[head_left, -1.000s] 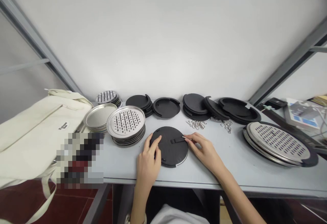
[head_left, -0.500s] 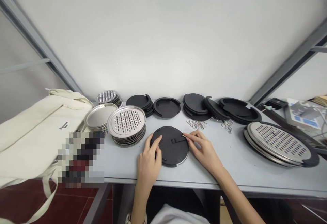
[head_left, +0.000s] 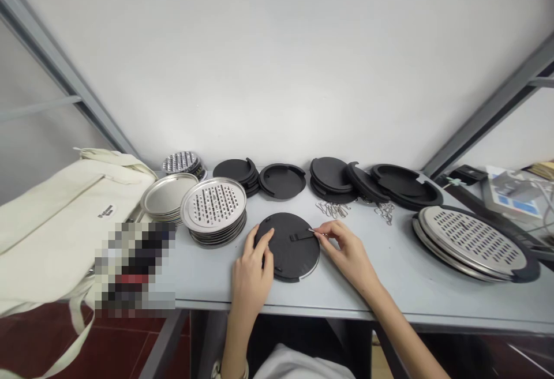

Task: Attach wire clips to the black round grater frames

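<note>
A round black disc (head_left: pixel 291 258) lies on the table before me, a thin bright rim showing at its lower right. Across its middle runs a narrow dark strip with a small clip-like part (head_left: pixel 295 237). My left hand (head_left: pixel 254 263) rests on the disc's left side with fingers spread. At the right edge, my right hand (head_left: pixel 344 246) pinches a small metal wire piece (head_left: pixel 312 231) between thumb and forefinger, over the strip's outer end. Beyond the disc lie loose wire clips (head_left: pixel 333 209) and a second small heap of them (head_left: pixel 384 213).
Perforated metal discs (head_left: pixel 213 206) are stacked left, beside plain metal discs (head_left: pixel 169 195). Black round holders (head_left: pixel 282 181) line the wall. Larger perforated discs (head_left: pixel 480 240) sit at the right. A cream bag (head_left: pixel 47 223) covers the left end.
My right hand's fingertips have shifted slightly at the disc's edge, still pinching the metal piece. My left hand holds the same place on the disc.
</note>
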The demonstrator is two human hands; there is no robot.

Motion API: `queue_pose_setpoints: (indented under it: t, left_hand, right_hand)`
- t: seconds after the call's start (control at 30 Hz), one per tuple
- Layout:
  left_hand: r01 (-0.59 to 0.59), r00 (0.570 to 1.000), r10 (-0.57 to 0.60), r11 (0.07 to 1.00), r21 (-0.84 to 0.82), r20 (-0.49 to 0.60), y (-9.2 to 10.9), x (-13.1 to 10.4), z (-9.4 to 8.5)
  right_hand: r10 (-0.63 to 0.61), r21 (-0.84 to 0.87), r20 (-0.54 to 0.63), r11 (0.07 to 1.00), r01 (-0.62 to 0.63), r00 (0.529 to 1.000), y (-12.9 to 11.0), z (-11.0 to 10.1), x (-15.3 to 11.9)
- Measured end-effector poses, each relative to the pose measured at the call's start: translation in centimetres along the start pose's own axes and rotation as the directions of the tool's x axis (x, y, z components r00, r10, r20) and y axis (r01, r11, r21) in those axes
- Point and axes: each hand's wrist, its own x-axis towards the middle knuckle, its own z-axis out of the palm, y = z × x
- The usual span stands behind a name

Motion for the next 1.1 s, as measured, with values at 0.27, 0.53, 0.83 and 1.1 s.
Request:
queue_pose_setpoints:
  t: [0.27, 0.53, 0.83, 1.1]
  left_hand:
    - [0.007, 1.0, -0.007, 1.0, 0.007, 0.0, 0.01, 0.01, -0.05]
    - [0.005, 1.0, -0.005, 1.0, -0.011, 0.003, 0.18, 0.0, -0.07]
    - [0.001, 1.0, -0.001, 1.0, -0.016, -0.008, 0.18, -0.06, -0.13]
    - [0.0, 1.0, 0.0, 1.0, -0.004, -0.002, 0.19, -0.06, -0.19]
  right_hand:
    - [0.067, 0.105, 0.029, 0.992, -0.069, 0.997, 0.22, 0.16, -0.04]
    - [0.097, 0.165, 0.005, 0.982, -0.096, 0.995, 0.61, 0.28, -0.08]
    - [0.083, 0.093, -0.023, 0.992, -0.081, 0.996, 0.27, 0.09, -0.1]
    - [0.072, 0.039, 0.001, 0.997, -0.072, 0.997, -0.14, 0.0, 0.02]
